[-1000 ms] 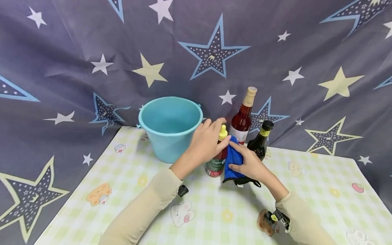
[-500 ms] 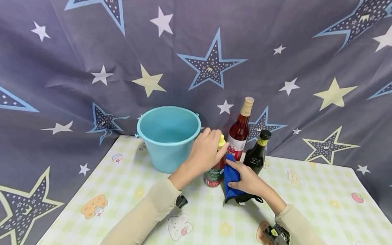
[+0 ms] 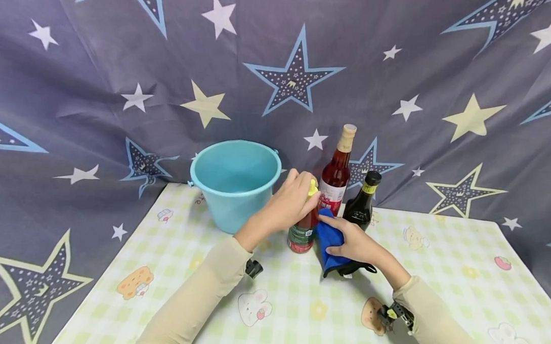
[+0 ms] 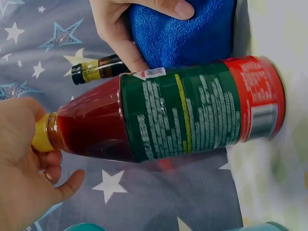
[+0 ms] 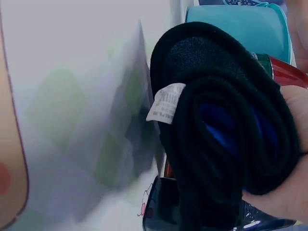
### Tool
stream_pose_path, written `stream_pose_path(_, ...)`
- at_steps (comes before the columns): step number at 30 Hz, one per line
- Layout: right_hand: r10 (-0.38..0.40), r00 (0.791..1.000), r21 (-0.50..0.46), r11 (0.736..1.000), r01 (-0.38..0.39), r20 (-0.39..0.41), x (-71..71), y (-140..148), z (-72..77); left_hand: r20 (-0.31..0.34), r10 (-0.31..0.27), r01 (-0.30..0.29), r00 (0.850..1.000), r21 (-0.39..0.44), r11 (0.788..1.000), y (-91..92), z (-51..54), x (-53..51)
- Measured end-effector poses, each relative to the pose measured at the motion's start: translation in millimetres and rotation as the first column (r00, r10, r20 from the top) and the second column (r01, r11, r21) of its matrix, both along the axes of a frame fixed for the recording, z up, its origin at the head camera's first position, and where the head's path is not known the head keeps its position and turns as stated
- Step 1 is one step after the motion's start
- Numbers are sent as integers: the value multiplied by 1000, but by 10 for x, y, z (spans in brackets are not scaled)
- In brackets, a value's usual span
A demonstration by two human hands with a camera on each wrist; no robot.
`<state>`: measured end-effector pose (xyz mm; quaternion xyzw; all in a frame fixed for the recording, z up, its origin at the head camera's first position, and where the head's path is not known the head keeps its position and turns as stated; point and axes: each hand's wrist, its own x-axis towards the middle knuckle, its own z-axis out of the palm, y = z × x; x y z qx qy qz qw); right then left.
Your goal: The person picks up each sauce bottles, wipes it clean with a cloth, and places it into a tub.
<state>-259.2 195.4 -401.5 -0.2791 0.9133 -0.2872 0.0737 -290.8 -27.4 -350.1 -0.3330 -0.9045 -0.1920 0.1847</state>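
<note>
A sauce bottle [image 3: 302, 235] with red contents, a green and red label and a yellow cap stands on the table. My left hand [image 3: 287, 202] grips it at the cap [image 4: 42, 135] from above. Just to its right, my right hand [image 3: 355, 241] holds a folded blue cloth [image 3: 330, 240] with black edging. In the left wrist view the blue cloth [image 4: 180, 36] lies close along the bottle's side; I cannot tell whether they touch. The right wrist view shows the cloth's rolled black edges [image 5: 226, 139] and a white tag [image 5: 166, 103].
Behind the cloth stand a tall red bottle [image 3: 335, 176] with a pale neck and a dark bottle [image 3: 360, 205] with a black cap. A light blue bucket [image 3: 230, 211] is left of my left hand. The checked tablecloth [image 3: 298, 314] spreads in front, a star-patterned curtain [image 3: 271, 40] behind.
My right hand and the blue cloth have moved lower along the sauce bottle and slightly to the right. My left hand keeps its hold at the cap. The head view has shifted a little.
</note>
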Motion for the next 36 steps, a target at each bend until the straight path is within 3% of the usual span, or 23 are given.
stream_pose_path(4,9,1000,-33,999,-9,5,-12,10,20,99,-16,15,995,10,1000,-24,37,3)
stream_pose_path(8,10,1000,-54,999,-9,4,-24,44,35,201,-46,45,978,12,999,-34,73,12)
stream_pose_path(12,8,1000,-78,997,-9,-13,-36,92,66,236,-55,55,970,5,998,-44,107,18)
stream_pose_path(18,-16,1000,-124,992,14,-17,-12,134,204,108,11,-3,994,-68,998,-71,148,25)
stream_pose_path(23,-93,995,-226,971,82,-37,14,139,443,-5,41,-41,999,-117,992,-52,165,7)
stream_pose_path(29,-155,985,-360,926,117,-80,-3,-5,615,-127,60,-78,990,-142,987,-31,146,3)
stream_pose_path(33,-165,981,-401,909,113,-99,10,-142,589,-214,57,-101,975,-201,974,-4,109,10)
stream_pose_path(36,-173,977,-387,915,113,-123,31,-212,540,-269,45,-114,962,-244,963,28,69,7)
